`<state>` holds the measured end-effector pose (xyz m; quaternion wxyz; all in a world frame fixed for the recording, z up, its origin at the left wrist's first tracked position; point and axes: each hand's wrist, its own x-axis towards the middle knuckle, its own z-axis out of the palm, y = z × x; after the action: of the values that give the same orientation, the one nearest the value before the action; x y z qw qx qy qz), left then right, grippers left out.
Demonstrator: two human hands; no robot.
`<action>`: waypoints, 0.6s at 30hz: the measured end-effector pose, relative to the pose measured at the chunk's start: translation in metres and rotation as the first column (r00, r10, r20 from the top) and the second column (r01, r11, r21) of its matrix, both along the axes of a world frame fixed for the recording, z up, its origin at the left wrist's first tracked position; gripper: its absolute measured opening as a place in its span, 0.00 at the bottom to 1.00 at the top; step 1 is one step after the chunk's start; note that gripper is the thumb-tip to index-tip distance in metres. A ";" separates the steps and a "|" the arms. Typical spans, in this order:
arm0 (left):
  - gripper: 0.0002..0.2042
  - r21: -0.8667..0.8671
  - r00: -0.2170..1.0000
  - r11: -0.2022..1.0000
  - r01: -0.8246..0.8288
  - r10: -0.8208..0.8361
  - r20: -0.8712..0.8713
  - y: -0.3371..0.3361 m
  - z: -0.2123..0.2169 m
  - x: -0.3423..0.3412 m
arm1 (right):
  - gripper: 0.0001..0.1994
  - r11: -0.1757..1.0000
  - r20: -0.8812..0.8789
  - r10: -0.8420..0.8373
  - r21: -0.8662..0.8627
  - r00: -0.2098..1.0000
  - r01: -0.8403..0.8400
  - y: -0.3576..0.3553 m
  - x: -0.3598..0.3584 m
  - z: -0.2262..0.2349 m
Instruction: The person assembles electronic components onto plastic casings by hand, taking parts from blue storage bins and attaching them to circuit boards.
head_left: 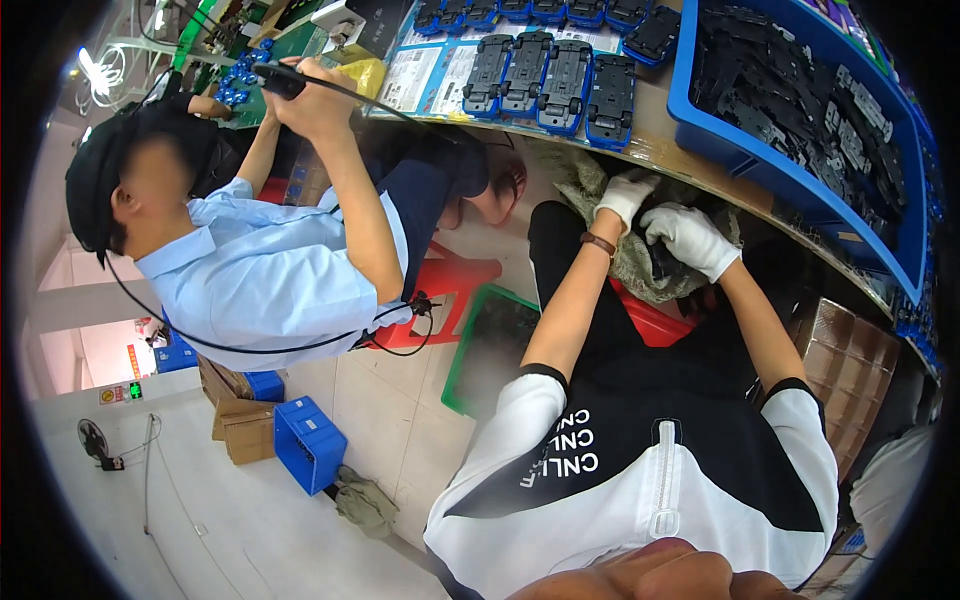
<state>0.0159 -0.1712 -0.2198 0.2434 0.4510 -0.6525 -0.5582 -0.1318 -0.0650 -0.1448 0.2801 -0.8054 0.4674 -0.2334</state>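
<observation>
My left hand (628, 195), in a white glove, is at the mouth of a pale green woven sack (655, 285) between my knees, below the table edge. Its fingers are closed on the sack's rim, though their tips are partly hidden. Just to the right, my right hand (695, 240), also gloved, is over the sack opening with curled fingers. Dark parts (668, 265) show in the sack beneath it; what its fingers hold is hidden. On the table ahead stand several black-and-blue toy car bases (567, 85) in rows.
A blue bin (690, 110) full of black plastic parts sits at the table's right. At left, a seated person (270, 260) in light blue holds a dark corded tool (280, 80). Beside my left leg is a green-rimmed crate (462, 360); a partitioned carton (845, 370) is at right.
</observation>
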 end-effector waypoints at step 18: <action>0.17 0.378 0.660 0.901 -0.213 0.418 -0.624 0.013 0.001 -0.038 | 0.41 0.580 -0.240 -0.734 0.266 0.636 0.770 -0.005 0.023 -0.051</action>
<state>-0.0223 -0.1580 -0.2190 0.4987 0.3457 -0.3414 -0.7179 -0.1086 -0.0703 -0.1959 0.2659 -0.4799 0.8112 -0.2025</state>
